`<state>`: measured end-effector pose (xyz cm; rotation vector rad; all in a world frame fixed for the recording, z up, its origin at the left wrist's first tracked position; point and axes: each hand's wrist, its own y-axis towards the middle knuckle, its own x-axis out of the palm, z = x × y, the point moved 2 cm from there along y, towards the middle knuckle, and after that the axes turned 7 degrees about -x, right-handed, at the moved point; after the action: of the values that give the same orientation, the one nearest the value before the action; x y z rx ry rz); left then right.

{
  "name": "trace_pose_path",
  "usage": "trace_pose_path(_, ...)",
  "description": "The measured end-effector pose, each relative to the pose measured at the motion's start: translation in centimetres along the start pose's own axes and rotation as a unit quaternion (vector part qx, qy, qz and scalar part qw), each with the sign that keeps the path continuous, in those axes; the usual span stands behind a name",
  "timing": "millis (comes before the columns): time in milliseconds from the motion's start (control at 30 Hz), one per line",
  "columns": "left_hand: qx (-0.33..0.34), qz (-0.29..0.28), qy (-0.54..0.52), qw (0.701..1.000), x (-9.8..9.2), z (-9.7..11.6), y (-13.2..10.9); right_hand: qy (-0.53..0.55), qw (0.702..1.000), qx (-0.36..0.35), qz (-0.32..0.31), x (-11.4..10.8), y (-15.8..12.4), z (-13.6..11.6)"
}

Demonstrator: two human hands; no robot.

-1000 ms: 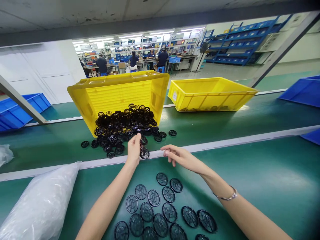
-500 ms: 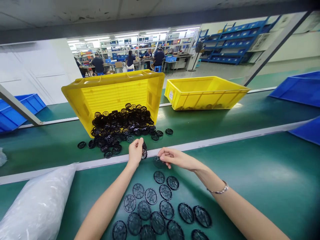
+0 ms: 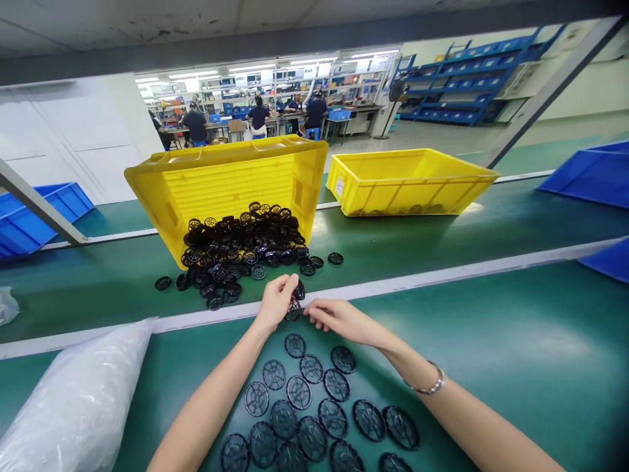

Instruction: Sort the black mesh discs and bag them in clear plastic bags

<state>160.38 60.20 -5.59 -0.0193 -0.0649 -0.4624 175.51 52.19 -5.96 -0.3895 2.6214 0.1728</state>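
Left hand (image 3: 276, 303) has slid rightward since the earlier frame, closer to the right hand (image 3: 341, 321). From the head view, the left fingers (image 3: 285, 283) are closed on a black mesh disc (image 3: 298, 290). The right fingers (image 3: 314, 313) are curled just beside a lower disc (image 3: 293, 311), and whether they grip it I cannot tell. Behind the hands, a heap of discs (image 3: 240, 252) spills from a tilted yellow crate (image 3: 226, 177) onto the far green worktop (image 3: 98, 308). About 18 laid-out discs (image 3: 299, 392) lie flat on the near green worktop (image 3: 491, 341), beside a white plastic bag (image 3: 73, 400).
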Motion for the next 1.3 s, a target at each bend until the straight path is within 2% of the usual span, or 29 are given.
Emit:
trace_pose_path(67,-0.015,-0.063,0.011,0.998,0.6,0.0,-0.4,0.063,0.996,0.007,0.055,-0.7,0.0,-0.1)
trace_pose_path(167,-0.026,-0.123,0.032,0.991,1.3,-0.2,-0.9,0.143,0.987,-0.004,0.074,-1.2,0.0,-0.5)
trace_pose_path(233,-0.020,-0.117,0.052,0.992,1.2,-0.4,-0.8,0.162,0.984,-0.006,0.077,-1.5,0.0,-0.4)
trace_pose_path(333,-0.008,-0.064,0.068,0.996,0.5,-0.7,-0.2,0.142,0.988,0.018,0.062,-1.8,-0.1,0.4)
trace_pose_path(433,-0.013,-0.010,0.066,0.998,-0.3,-1.0,0.4,0.045,0.998,0.033,-0.025,-1.7,-0.4,1.8)
trace_pose_path(500,-0.020,0.003,0.065,0.998,-0.5,-1.3,0.6,-0.062,0.996,0.009,-0.060,-1.7,-0.6,2.1)
trace_pose_path(600,-0.028,0.003,0.063,0.998,-0.3,-1.5,0.6,-0.195,0.980,-0.016,-0.027,-1.5,-0.9,1.5)
trace_pose_path(667,-0.034,-0.004,0.059,0.998,0.0,-1.5,0.3,-0.216,0.976,-0.024,0.026,-1.3,-1.0,0.5)
trace_pose_path(733,-0.043,-0.014,0.052,0.998,0.4,-1.6,0.0,-0.194,0.976,-0.070,0.063,-0.8,-1.1,-0.9)
trace_pose_path(833,-0.061,-0.042,0.038,0.997,1.2,-1.8,-0.5,-0.165,0.968,-0.182,0.048,0.2,-1.3,-2.8)
trace_pose_path(900,-0.072,-0.065,0.032,0.995,1.5,-2.0,-0.7,-0.152,0.965,-0.210,0.029,0.3,-1.3,-3.4)
trace_pose_path(1000,-0.077,-0.091,0.038,0.992,1.5,-1.9,-0.6,-0.085,0.987,-0.138,0.021,-1.3,-1.2,-2.4)
trace_pose_path(1100,-0.045,-0.106,0.066,0.991,0.8,-1.8,-0.3,-0.035,0.999,-0.035,-0.006,-4.0,-1.1,0.3)
trace_pose_path(1200,0.021,-0.149,0.136,0.979,0.5,-1.8,-0.3,-0.081,0.995,0.029,-0.053,-6.1,-1.5,2.5)
trace_pose_path(1300,0.050,-0.220,0.174,0.959,1.2,-2.2,-1.1,-0.146,0.984,0.029,-0.096,-6.7,-2.3,2.8)
